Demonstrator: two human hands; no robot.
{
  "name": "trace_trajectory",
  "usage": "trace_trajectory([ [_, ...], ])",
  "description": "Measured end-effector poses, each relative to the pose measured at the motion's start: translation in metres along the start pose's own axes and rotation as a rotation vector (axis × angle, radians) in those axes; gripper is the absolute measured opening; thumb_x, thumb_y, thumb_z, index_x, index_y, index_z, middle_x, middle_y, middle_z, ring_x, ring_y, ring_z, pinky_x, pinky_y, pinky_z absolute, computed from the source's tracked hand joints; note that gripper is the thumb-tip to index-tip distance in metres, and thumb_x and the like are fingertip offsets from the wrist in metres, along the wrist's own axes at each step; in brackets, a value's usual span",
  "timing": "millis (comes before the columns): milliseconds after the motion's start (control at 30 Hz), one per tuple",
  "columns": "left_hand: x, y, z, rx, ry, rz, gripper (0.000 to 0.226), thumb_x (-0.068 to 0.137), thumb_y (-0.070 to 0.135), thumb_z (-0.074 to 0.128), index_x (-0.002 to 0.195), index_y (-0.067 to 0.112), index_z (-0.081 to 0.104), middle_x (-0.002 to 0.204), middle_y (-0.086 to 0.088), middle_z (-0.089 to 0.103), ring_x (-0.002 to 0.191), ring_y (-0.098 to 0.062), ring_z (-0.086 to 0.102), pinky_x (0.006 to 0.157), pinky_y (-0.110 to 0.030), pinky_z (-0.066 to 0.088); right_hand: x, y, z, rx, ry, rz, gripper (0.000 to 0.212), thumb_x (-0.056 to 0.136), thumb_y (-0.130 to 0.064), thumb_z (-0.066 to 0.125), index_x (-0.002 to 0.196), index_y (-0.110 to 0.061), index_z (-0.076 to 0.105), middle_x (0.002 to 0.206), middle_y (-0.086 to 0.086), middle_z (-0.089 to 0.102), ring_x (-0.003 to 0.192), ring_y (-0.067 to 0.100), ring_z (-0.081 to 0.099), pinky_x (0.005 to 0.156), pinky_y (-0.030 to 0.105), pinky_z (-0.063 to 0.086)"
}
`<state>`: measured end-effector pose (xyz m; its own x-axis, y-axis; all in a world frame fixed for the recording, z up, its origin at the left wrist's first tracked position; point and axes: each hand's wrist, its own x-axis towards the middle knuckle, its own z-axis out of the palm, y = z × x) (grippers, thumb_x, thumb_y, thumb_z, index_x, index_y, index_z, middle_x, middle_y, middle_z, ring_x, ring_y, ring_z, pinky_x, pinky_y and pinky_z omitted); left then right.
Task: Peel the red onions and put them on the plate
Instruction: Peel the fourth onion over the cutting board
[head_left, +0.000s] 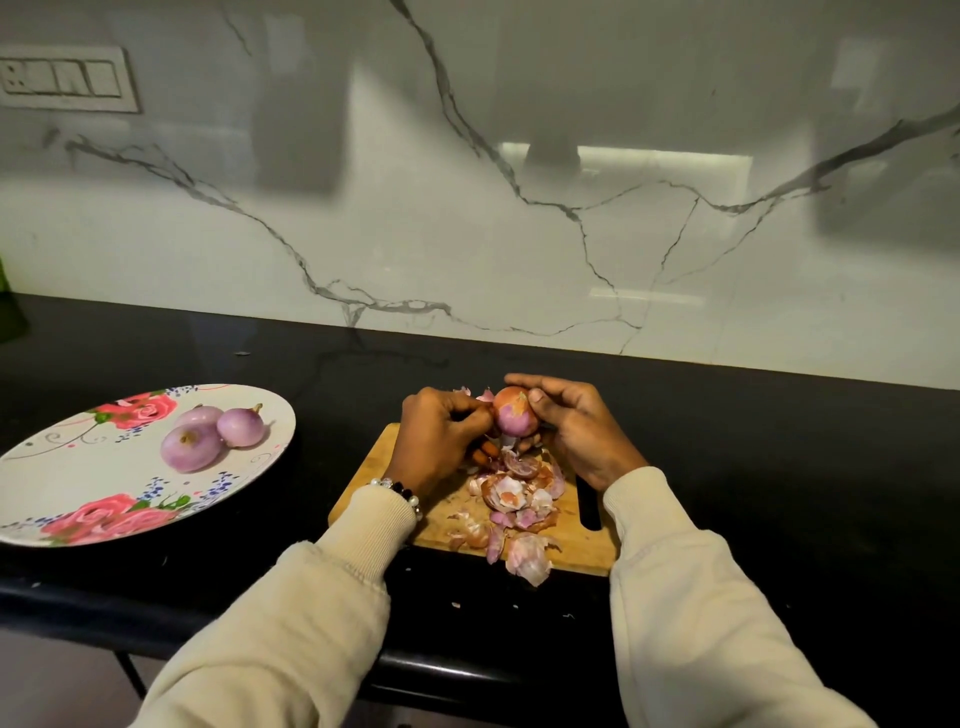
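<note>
Starting at the left end of the black counter (156, 343), I see the floral plate (62, 488) lying close to the front edge, and on its far half sit three peeled red onions (191, 447), bunched together and touching. I take those as finished work.

Moving right, the wooden cutting board (571, 540) lies near the counter's front edge, roughly in the middle. A heap of onion skins (511, 493) covers its centre and spills toward its near edge, one large flake hanging over that edge.

Above the board's far edge I hold the fourth red onion (514, 411) between both hands. It is partly peeled: pale purple flesh shows low down, while orange-brown skin clings to the top. So by my reckoning three are done and this one is about midway; it must be stripped clean and carried left to the plate. I see no unpeeled onions waiting elsewhere, though my hands may hide some.

My left hand (441, 431) is curled, fingers pinched against the onion's left side, apparently on a strip of skin; something small and orange shows beneath it, and I cannot tell what. A beaded bracelet (400, 491) sits at that wrist. My right hand (571, 426) cups the onion from the right, thumb on its upper face, fingers wrapped behind. Both cream sleeves (691, 597) reach in from the near edge.
</note>
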<state>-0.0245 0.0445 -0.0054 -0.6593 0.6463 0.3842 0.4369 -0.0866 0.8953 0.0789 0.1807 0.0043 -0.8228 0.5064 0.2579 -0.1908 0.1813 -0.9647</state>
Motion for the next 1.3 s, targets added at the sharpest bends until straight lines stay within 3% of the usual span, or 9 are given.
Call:
trace_trajectory([
  [100, -0.0003, 0.0009, 0.0006, -0.015, 0.012, 0.001, 0.018, 0.093, 0.008, 0.062, 0.083, -0.001, 0.075, 0.068, -0.015, 0.072, 0.061, -0.031, 0.070, 0.062, -0.040, 0.061, 0.0005, 0.0003, -0.0001, 0.000, 0.003, -0.002, 0.032, 0.103, -0.006, 0.044, 0.110, -0.022, 0.071, 0.121, 0.011, 0.067, 0.116, 0.026, 0.064, 0.099, 0.042, 0.053],
  [300, -0.0001, 0.0017, 0.0016, -0.025, 0.026, -0.015, 0.020, 0.092, 0.011, 0.064, 0.081, -0.001, 0.075, 0.066, -0.013, 0.071, 0.059, -0.028, 0.069, 0.059, -0.035, 0.059, -0.0011, -0.0023, 0.0017, -0.021, -0.010, -0.022, 0.030, 0.103, -0.004, 0.044, 0.110, -0.020, 0.069, 0.121, 0.013, 0.066, 0.111, 0.024, 0.065, 0.089, 0.035, 0.057],
  [433, -0.0005, 0.0007, 0.0014, -0.026, 0.024, -0.019, 0.019, 0.092, 0.007, 0.062, 0.080, -0.002, 0.074, 0.066, -0.015, 0.070, 0.058, -0.029, 0.069, 0.058, -0.036, 0.059, -0.0006, -0.0003, 0.0018, -0.052, -0.010, -0.018, 0.030, 0.103, -0.005, 0.045, 0.110, -0.022, 0.070, 0.123, 0.012, 0.066, 0.116, 0.025, 0.064, 0.099, 0.040, 0.053],
  [733, -0.0014, 0.0028, 0.0015, -0.058, 0.076, -0.012, 0.021, 0.093, 0.004, 0.061, 0.077, -0.003, 0.073, 0.066, -0.017, 0.070, 0.061, -0.033, 0.069, 0.060, -0.038, 0.061, -0.0006, -0.0001, 0.0022, -0.045, -0.013, -0.012, 0.029, 0.103, -0.006, 0.046, 0.112, -0.020, 0.069, 0.124, 0.012, 0.066, 0.117, 0.025, 0.063, 0.101, 0.041, 0.052],
  [900, 0.0000, 0.0033, 0.0011, -0.087, 0.048, -0.051, 0.021, 0.092, 0.018, 0.066, 0.082, 0.002, 0.076, 0.069, -0.014, 0.072, 0.065, -0.033, 0.070, 0.067, -0.044, 0.061, 0.0003, 0.0006, 0.0016, -0.037, -0.009, -0.016, 0.030, 0.103, -0.005, 0.046, 0.111, -0.021, 0.070, 0.123, 0.012, 0.067, 0.117, 0.025, 0.063, 0.101, 0.041, 0.052],
  [1033, 0.0010, 0.0007, 0.0011, -0.012, 0.059, -0.040, 0.018, 0.091, 0.015, 0.067, 0.080, 0.003, 0.076, 0.068, -0.011, 0.072, 0.064, -0.030, 0.071, 0.066, -0.043, 0.061, 0.0001, 0.0011, 0.0025, -0.067, -0.013, -0.023, 0.029, 0.102, -0.004, 0.047, 0.114, -0.018, 0.069, 0.122, 0.011, 0.068, 0.116, 0.025, 0.064, 0.100, 0.038, 0.052],
  [1200, 0.0008, -0.0003, 0.0030, 0.095, 0.050, 0.008, 0.019, 0.090, 0.008, 0.066, 0.074, 0.001, 0.075, 0.066, -0.011, 0.071, 0.057, -0.026, 0.069, 0.057, -0.039, 0.060, -0.0015, -0.0006, 0.0036, -0.097, -0.015, -0.030, 0.029, 0.102, -0.002, 0.046, 0.115, -0.017, 0.068, 0.120, 0.012, 0.067, 0.111, 0.022, 0.065, 0.088, 0.027, 0.056],
  [1300, 0.0024, -0.0027, 0.0037, 0.102, 0.061, 0.014, 0.018, 0.089, 0.007, 0.066, 0.075, 0.001, 0.074, 0.067, -0.012, 0.071, 0.060, -0.028, 0.069, 0.058, -0.041, 0.060, -0.0007, 0.0003, 0.0031, -0.108, -0.009, -0.033, 0.029, 0.102, -0.003, 0.047, 0.115, -0.018, 0.068, 0.121, 0.011, 0.067, 0.114, 0.023, 0.064, 0.095, 0.031, 0.054],
])
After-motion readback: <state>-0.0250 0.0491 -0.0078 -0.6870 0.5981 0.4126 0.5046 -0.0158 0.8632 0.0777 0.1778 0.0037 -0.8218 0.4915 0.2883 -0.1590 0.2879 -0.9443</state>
